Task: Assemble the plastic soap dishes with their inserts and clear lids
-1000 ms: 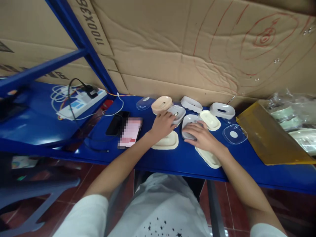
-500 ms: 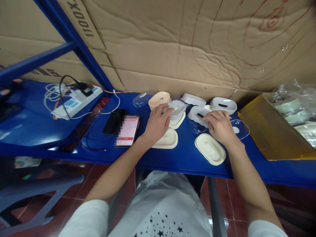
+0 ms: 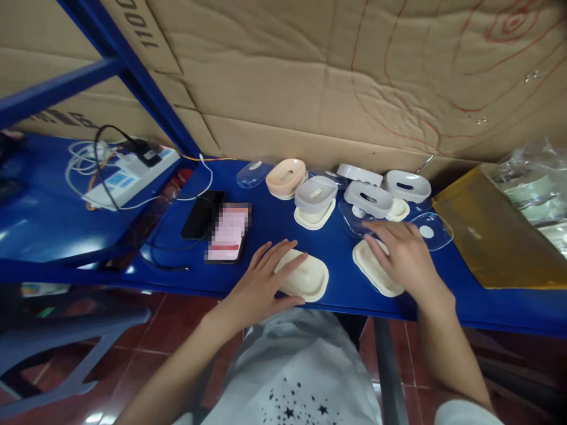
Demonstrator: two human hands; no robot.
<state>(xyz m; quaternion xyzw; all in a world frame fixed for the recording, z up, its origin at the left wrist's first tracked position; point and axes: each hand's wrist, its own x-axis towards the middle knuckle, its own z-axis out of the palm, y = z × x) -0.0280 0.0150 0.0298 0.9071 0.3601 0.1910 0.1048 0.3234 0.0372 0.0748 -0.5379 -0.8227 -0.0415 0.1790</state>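
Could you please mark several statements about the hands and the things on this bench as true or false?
1. The left hand is at a cream tray. True.
2. The right hand grips the peach dish. False: it is over another cream tray, apart from that dish.
3. The pink-screened phone lies right of the power strip. True.
4. The peach dish stands right of the grey dishes. False: it is left of them.
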